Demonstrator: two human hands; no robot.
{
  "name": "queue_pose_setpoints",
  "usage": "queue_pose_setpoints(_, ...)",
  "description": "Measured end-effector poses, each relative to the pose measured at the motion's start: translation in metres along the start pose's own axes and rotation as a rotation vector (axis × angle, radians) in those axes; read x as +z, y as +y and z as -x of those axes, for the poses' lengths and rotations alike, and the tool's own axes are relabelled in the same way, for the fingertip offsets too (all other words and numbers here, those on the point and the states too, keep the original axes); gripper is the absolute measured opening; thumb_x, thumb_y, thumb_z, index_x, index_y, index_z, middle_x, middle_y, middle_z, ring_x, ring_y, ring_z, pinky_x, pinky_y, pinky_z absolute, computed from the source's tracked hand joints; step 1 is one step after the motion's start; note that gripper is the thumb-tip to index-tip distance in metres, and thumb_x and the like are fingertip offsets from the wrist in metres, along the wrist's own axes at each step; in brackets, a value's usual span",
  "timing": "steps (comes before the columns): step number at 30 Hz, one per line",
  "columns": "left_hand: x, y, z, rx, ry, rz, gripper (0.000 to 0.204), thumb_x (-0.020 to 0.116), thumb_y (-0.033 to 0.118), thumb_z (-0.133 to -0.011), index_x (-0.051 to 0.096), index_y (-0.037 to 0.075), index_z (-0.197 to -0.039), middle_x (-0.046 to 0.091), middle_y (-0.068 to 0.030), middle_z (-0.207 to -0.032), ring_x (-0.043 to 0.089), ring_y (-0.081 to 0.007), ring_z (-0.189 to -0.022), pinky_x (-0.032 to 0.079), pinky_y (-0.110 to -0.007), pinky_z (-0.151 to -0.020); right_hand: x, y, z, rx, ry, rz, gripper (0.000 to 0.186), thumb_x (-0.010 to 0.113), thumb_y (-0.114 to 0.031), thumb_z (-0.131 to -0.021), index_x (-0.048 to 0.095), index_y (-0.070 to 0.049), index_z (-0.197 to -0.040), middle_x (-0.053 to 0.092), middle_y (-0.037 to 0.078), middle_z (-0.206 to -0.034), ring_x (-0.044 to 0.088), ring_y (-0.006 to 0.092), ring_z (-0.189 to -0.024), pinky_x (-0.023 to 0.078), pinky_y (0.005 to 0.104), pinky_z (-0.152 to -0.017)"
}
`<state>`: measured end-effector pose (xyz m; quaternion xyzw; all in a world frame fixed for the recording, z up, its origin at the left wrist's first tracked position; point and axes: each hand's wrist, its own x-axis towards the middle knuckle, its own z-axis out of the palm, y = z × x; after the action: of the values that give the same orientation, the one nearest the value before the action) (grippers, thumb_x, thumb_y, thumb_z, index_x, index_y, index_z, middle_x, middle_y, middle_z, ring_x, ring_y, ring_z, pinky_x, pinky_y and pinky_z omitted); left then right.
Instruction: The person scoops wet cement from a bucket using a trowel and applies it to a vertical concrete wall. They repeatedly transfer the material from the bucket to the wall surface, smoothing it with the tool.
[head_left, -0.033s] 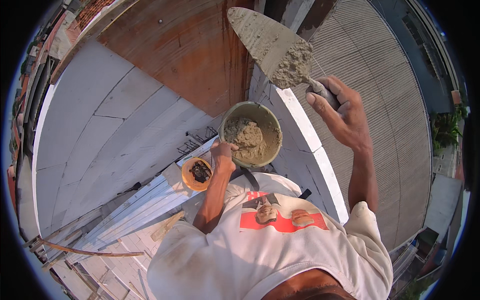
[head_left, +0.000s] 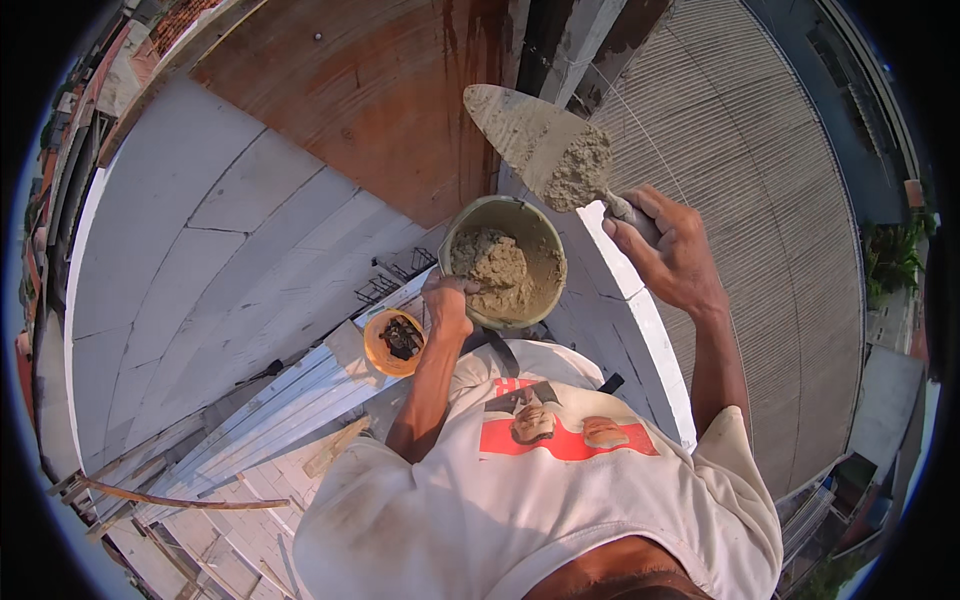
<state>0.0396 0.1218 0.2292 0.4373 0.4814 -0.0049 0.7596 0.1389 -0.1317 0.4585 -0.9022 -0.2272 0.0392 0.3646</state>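
Observation:
My left hand [head_left: 446, 302] grips the near-left rim of an olive-green bucket [head_left: 553, 240], with the fingers over its edge. Inside the bucket lies a mound of wet grey-brown mortar [head_left: 500, 275]. To the right, my right hand [head_left: 675, 255] is wrapped round the handle of a pointed trowel [head_left: 520, 125]. The trowel's blade points far left, apart from the bucket and beyond its far rim. A lump of mortar [head_left: 582, 172] sits on the blade's handle end, and a thin smear coats the rest.
Right of the bucket runs a white block wall top [head_left: 655, 335], with a corrugated roof [head_left: 770, 220] below and beyond. A brown board [head_left: 370, 100] stands at the far side. White block walling [head_left: 170, 220] rises on the left. An orange tub [head_left: 376, 362] with dark contents sits near my left forearm.
My right hand and the loaded trowel have come down toward me, closer to the bucket. My left hand and the bucket have hardly moved.

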Motion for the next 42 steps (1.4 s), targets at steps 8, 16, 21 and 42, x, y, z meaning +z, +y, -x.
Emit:
queue_pose_setpoints(8,0.032,0.019,0.009,0.258,-0.163,-0.247,0.015,0.056,-0.007,-0.074,0.058,-0.001,-0.088,0.061,-0.0096,-0.080,0.058,-0.0184,-0.065,0.049,-0.034,-0.058,0.140,0.105,0.067,0.237,-0.240,0.755,0.027,0.065,-0.010,-0.086,0.068,0.007,-0.107,0.070,0.026,-0.102,0.074,0.0377,-0.081,0.061,0.0453,-0.071)
queue_pose_setpoints(16,0.047,0.042,0.020,0.352,-0.460,-0.069,0.018,0.048,-0.013,-0.081,0.055,0.004,-0.084,0.059,-0.0054,-0.076,0.053,-0.0116,-0.056,0.049,-0.028,-0.051,0.131,0.121,0.061,0.286,-0.509,0.321,0.036,0.072,-0.010,-0.075,0.073,0.006,-0.107,0.074,0.025,-0.084,0.073,0.0415,-0.077,0.060,0.0496,-0.076)
queue_pose_setpoints(21,0.053,0.049,0.026,0.405,-0.479,-0.073,0.018,0.049,-0.013,-0.081,0.054,0.005,-0.083,0.059,-0.0053,-0.076,0.055,-0.0119,-0.056,0.052,-0.027,-0.051,0.141,0.120,0.067,0.300,-0.399,-0.109,0.036,0.073,-0.017,-0.081,0.075,0.000,-0.112,0.074,0.027,-0.095,0.072,0.0440,-0.092,0.056,0.0488,-0.085)
queue_pose_setpoints(42,-0.018,0.055,0.033,0.143,-0.251,0.463,0.034,0.071,0.010,-0.097,0.063,0.007,-0.130,0.069,-0.0055,-0.117,0.069,-0.0219,-0.101,0.059,-0.041,-0.087,0.043,0.002,0.010,0.068,-0.529,-0.047,0.031,0.072,-0.021,-0.094,0.071,0.006,-0.108,0.074,0.023,-0.086,0.074,0.0331,-0.080,0.057,0.0450,-0.077)
